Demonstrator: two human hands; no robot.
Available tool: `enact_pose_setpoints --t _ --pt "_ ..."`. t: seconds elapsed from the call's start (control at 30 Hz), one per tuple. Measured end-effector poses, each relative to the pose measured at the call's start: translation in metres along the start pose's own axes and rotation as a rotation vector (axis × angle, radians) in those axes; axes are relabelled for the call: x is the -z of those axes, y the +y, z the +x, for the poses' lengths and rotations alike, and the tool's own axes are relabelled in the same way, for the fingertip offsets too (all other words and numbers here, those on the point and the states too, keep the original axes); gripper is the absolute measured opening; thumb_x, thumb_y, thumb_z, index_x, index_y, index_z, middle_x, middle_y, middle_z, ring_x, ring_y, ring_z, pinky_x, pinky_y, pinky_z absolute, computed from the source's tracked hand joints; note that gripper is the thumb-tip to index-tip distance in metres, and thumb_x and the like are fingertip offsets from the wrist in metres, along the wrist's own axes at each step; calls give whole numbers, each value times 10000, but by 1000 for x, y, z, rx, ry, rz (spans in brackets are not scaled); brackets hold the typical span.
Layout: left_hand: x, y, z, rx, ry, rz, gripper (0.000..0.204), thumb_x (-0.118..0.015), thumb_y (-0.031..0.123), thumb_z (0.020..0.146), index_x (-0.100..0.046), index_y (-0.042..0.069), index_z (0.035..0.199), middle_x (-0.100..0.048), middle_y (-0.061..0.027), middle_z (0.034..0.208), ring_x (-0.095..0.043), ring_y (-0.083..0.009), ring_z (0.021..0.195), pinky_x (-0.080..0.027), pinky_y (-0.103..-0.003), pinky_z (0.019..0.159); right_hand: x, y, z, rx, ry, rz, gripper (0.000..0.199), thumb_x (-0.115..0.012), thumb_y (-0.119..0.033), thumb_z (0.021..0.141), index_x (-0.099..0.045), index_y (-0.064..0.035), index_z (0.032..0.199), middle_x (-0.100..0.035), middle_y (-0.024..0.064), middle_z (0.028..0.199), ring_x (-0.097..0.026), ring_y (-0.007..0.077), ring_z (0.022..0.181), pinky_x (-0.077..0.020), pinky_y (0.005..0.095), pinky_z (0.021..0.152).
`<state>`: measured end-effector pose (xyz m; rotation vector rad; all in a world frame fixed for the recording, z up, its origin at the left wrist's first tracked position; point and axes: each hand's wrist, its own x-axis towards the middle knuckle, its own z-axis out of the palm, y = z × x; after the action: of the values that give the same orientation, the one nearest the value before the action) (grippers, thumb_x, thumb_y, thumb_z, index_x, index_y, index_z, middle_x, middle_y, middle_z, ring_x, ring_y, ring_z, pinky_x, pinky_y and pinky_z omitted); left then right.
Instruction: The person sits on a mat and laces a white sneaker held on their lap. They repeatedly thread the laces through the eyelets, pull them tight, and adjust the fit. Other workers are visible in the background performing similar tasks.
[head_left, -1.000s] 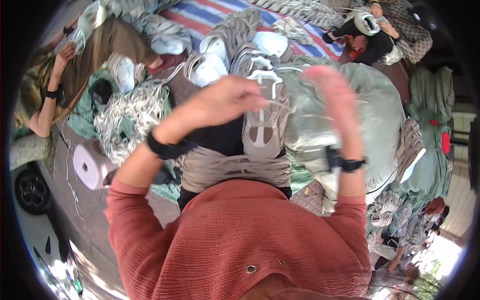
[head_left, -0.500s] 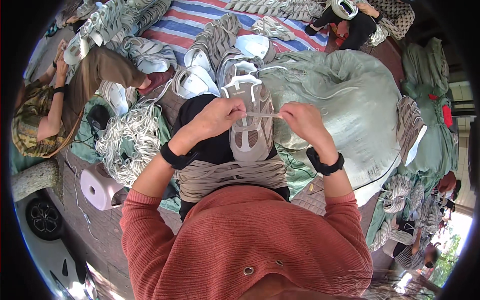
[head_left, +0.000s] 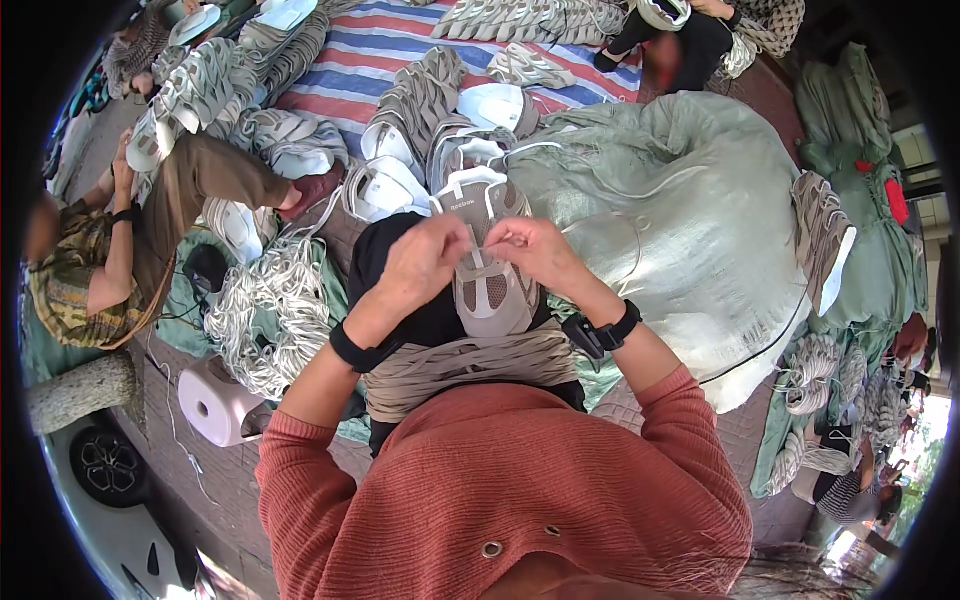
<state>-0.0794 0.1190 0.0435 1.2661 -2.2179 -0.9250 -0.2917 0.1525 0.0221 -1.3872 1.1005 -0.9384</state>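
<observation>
Bulging just right of the lap: a big grey-green sack (head_left: 700, 230), crowding that side. Lying on the lap, a bundle of laces (head_left: 460, 365). Resting above it, dead ahead of both hands, a beige shoe (head_left: 492, 290), long axis running away from the body, toe nearer. Meeting over its tongue: left hand (head_left: 425, 262) and right hand (head_left: 540, 250), equally near, both pinching a thin lace (head_left: 485, 248) narrowly. Opening leftward toward a heap of laces (head_left: 265, 315), more room.
</observation>
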Motion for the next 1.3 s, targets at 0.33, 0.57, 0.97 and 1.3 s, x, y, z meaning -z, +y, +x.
enact_pose_setpoints --t 0.33,0.57,0.97,1.3 --pt "-21 -18 36 123 -205 -234 631 -742 29 740 -321 47 1209 -522 -122 745 -581 -275 705 -461 -397 656 10 17 -11 235 138 -420 86 -684 -34 813 -666 -45 895 -591 35 875 -582 156 780 -456 279 629" --pt "-26 -19 20 161 -180 -271 685 -748 -13 724 -300 82 1233 -453 -87 795 -530 -216 739 -456 -361 667 11 10 -16 273 93 -554 76 -671 -33 806 -638 -32 874 -593 70 887 -604 229 776 -478 327 669" --pt "-37 -27 10 74 -14 -189 497 -773 10 701 -414 53 1041 -443 -67 849 -481 -183 746 -453 -326 677 1 18 -4 223 33 -448 63 -635 17 782 -604 -20 823 -528 89 896 -573 248 809 -462 350 693" --pt "-25 -19 11 127 -132 -109 362 -743 18 737 -447 28 945 -490 -170 1013 -577 -339 885 -483 -407 761 3 8 -4 142 24 -633 95 -656 17 734 -604 -4 810 -549 95 936 -592 250 784 -480 333 702"
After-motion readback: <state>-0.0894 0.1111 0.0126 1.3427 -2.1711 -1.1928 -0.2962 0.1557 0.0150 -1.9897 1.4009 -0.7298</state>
